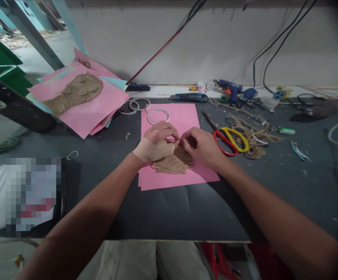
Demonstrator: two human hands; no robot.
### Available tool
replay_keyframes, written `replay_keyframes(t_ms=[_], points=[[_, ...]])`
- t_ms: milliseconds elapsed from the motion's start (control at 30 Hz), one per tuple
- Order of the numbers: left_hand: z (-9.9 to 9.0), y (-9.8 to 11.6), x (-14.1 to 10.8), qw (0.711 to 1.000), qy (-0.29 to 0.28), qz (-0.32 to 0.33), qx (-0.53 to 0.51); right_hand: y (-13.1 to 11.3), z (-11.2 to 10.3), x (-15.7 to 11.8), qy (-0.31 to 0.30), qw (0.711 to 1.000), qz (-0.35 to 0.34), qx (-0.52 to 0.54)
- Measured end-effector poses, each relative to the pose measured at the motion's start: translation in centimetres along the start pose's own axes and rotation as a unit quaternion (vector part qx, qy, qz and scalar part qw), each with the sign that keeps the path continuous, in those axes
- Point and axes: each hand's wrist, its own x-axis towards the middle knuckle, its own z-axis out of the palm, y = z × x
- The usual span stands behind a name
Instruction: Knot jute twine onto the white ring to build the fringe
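Strands of brown twine (171, 163) lie in close rows on a pink sheet of paper (169, 182) in front of me. My left hand (158, 142), with a beige bandage around its wrist and palm, rests over the upper part of the twine rows. Beside it, my right hand (199, 146) has its thumb and forefinger pinched together. The fingertips of both hands almost meet at the top of the rows, closed on what looks like a strand of twine. The strand itself is mostly hidden by the fingers.
Right of the paper lie red-and-yellow scissors (230, 142) and a tangle of loose twine (254, 132). Tape rings (158, 116), a blue utility knife (189, 97) and a glue gun (230, 87) are farther back. Pink sheets with a twine-covered shape (79, 91) stand at left.
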Motion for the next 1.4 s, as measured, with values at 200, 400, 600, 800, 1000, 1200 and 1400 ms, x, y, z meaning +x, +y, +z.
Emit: replay_keyframes(t_ms=[200, 400, 600, 800, 1000, 1200, 1400], points=[[0.2, 0.1, -0.1, 1.000, 0.011, -0.001, -0.008, 0.0, -0.1, 0.0, -0.010, 1.000, 0.006, 0.006], [0.2, 0.0, -0.1, 1.000, 0.012, 0.001, -0.006, 0.1, -0.1, 0.0, -0.009, 1.000, -0.001, 0.014], [0.1, -0.2, 0.0, 1.000, 0.002, 0.005, 0.001, 0.2, 0.0, 0.0, -0.008, 1.000, -0.002, 0.010], [0.0, -0.1, 0.0, 1.000, -0.004, -0.003, 0.014, 0.1, 0.0, 0.0, -0.007, 1.000, -0.010, 0.000], [-0.4, -0.5, 0.0, 0.999, 0.017, 0.012, 0.049, 0.7, -2.4, 0.3, 0.064, 0.994, 0.007, -0.088], [-0.8, -0.9, -0.1, 0.997, 0.027, 0.008, 0.075, 6.3, -7.3, -1.0, 0.062, 0.936, 0.180, -0.295], [-0.9, -1.2, -0.2, 0.997, 0.027, -0.015, 0.073, 10.1, -8.8, -1.8, -0.062, 0.924, 0.243, -0.290]])
